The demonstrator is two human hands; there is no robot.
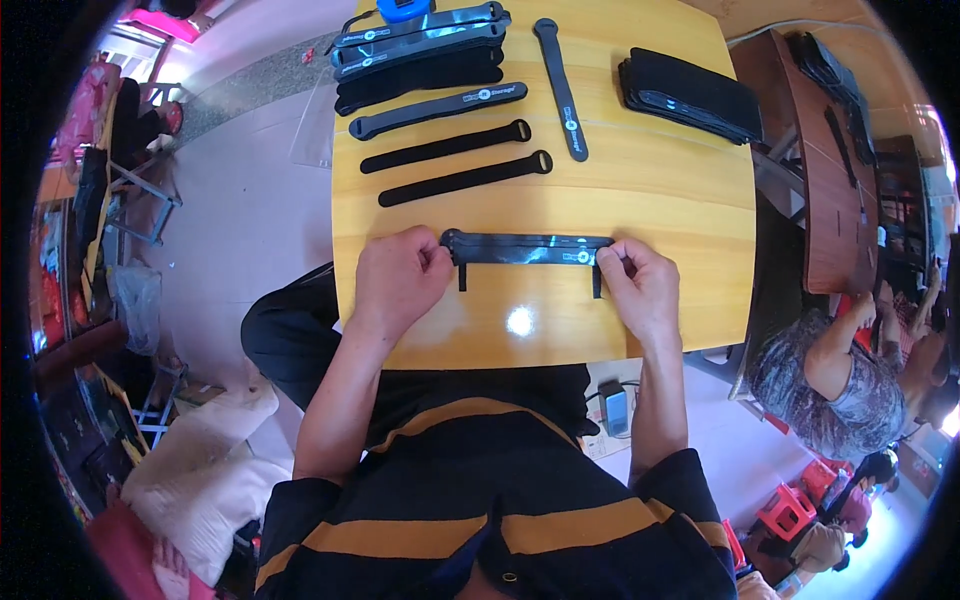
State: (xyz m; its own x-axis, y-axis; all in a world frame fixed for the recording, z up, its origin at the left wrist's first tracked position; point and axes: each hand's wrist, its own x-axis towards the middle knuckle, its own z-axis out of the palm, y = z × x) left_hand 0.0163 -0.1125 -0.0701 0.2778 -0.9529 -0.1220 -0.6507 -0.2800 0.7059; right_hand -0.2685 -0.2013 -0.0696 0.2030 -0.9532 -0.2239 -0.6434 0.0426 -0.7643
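Note:
A flat stack of black hook-and-loop straps [530, 249] lies crosswise near the front of the yellow table [690, 200]. Its left end is pinched by my left hand [403, 277], fingers closed. At the other end my right hand [642, 290] grips the stack between thumb and fingers. A thin black strip [463, 278] sticks out toward me beside the left hand, and a similar strip [598, 282] beside the right. Beyond the hands lie two plain black straps [465, 179] and a printed strap [440, 110]. Another printed strap [562, 95] points away from me.
Bundled straps [420, 65] sit at the far left of the table, under a blue object [404, 9]. A black strap pile [690, 95] rests far right. Rightward stand a brown table [840, 220] and a person in a patterned shirt [830, 385]. Red stools [787, 512] are lower right.

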